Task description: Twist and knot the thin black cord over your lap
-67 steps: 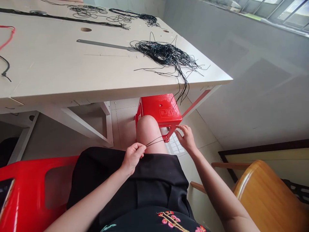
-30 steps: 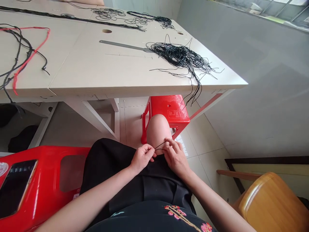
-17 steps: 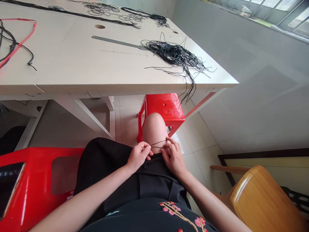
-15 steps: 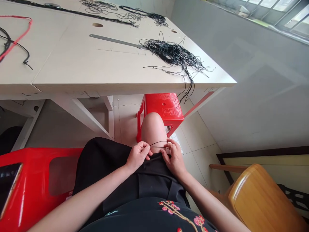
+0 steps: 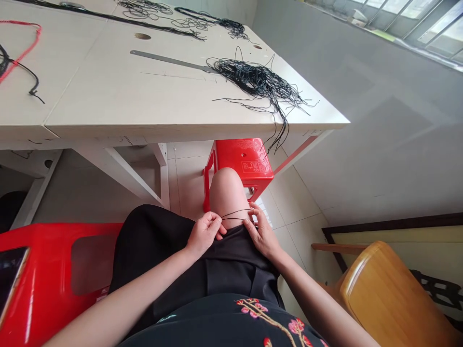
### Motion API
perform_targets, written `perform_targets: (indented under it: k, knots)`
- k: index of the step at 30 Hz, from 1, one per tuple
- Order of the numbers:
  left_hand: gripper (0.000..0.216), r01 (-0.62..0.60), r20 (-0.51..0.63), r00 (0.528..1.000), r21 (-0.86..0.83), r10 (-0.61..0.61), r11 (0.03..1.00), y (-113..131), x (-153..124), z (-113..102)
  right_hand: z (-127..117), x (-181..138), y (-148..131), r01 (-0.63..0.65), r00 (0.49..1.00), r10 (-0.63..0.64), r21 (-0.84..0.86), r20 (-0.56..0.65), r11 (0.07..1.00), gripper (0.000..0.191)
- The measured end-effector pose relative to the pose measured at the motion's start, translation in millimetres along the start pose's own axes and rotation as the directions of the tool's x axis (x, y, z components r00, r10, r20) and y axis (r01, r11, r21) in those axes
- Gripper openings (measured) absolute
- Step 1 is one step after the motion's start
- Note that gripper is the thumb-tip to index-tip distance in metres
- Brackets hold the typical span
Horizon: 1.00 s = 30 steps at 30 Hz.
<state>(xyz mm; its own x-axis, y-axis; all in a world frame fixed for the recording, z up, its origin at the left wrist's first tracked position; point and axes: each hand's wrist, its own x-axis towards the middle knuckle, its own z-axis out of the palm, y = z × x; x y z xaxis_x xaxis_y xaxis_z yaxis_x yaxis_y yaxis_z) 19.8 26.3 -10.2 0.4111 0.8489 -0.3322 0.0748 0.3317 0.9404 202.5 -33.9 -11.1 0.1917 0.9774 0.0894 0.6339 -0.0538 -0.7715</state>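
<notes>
Thin black cords (image 5: 235, 216) run in a taut, narrow span across my bare knee (image 5: 226, 190). My left hand (image 5: 204, 234) pinches their left end between thumb and fingers. My right hand (image 5: 262, 230) holds the other end at the knee's right side. Both hands rest just above my black skirt (image 5: 231, 260). Well beyond them, a tangled bundle of black cords (image 5: 255, 82) lies on the pale table (image 5: 108, 101), with strands hanging over its edge. A steel ruler (image 5: 166, 61) runs into the bundle.
More black cords (image 5: 152, 21) and a red-and-black braided cord (image 5: 21, 46) lie on the table. A small red plastic stool (image 5: 243, 161) stands beneath its edge. A larger red plastic seat (image 5: 43, 284) is at left, a wooden chair (image 5: 379, 294) at right.
My right hand has moved in from an empty position beyond the knee and taken the cords. The hands have come closer together, and the view has shifted slightly.
</notes>
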Motion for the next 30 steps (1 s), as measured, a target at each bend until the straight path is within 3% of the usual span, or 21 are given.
perform_targets:
  k: [5, 11, 16, 18, 20, 24, 27, 30]
  knots:
    - [0.021, -0.002, -0.013, 1.000, 0.030, 0.003, 1.000, 2.5, -2.3, 0.1, -5.6, 4.0, -0.3, 0.030, 0.999, -0.029, -0.078, 0.020, 0.996, 0.038]
    - [0.023, 0.003, 0.099, 0.995, 0.151, -0.018, 0.988, 9.3, -12.8, -0.4, -17.3, -27.4, 9.9, -0.014, 0.995, 0.042, -0.296, 0.089, 0.955, 0.034]
    - [0.022, 0.045, 0.095, 0.994, 0.146, -0.059, 0.988, 5.5, -14.2, 1.2, -21.8, -40.1, 18.1, -0.056, 0.986, 0.090, -0.235, 0.140, 0.970, 0.035]
    - [0.022, 0.055, 0.070, 0.995, 0.134, -0.065, 0.989, 2.8, -12.6, 2.0, -21.1, -34.1, 15.3, -0.002, 0.992, 0.026, -0.197, 0.120, 0.981, 0.036]
    - [0.022, 0.063, 0.051, 0.996, 0.114, -0.069, 0.992, 0.2, -11.2, 2.6, -20.4, -26.1, 10.8, 0.133, 0.988, -0.115, -0.196, 0.099, 0.972, 0.032]
    - [0.021, 0.069, 0.035, 0.997, 0.045, -0.070, 0.997, -4.3, -9.0, 3.5, -21.4, -12.3, 4.6, 0.366, 0.931, -0.347, -0.317, 0.117, 0.875, 0.018]
    - [0.021, 0.063, 0.031, 0.997, 0.026, -0.064, 0.998, -5.8, -7.2, 4.4, -23.6, -0.5, 4.7, 0.391, 0.920, -0.356, -0.407, 0.162, 0.825, 0.021]
    - [0.019, 0.054, 0.024, 0.998, 0.064, -0.056, 0.996, -4.7, -5.9, 5.4, -28.0, 15.2, 8.6, 0.346, 0.938, -0.281, -0.483, 0.204, 0.805, 0.022]
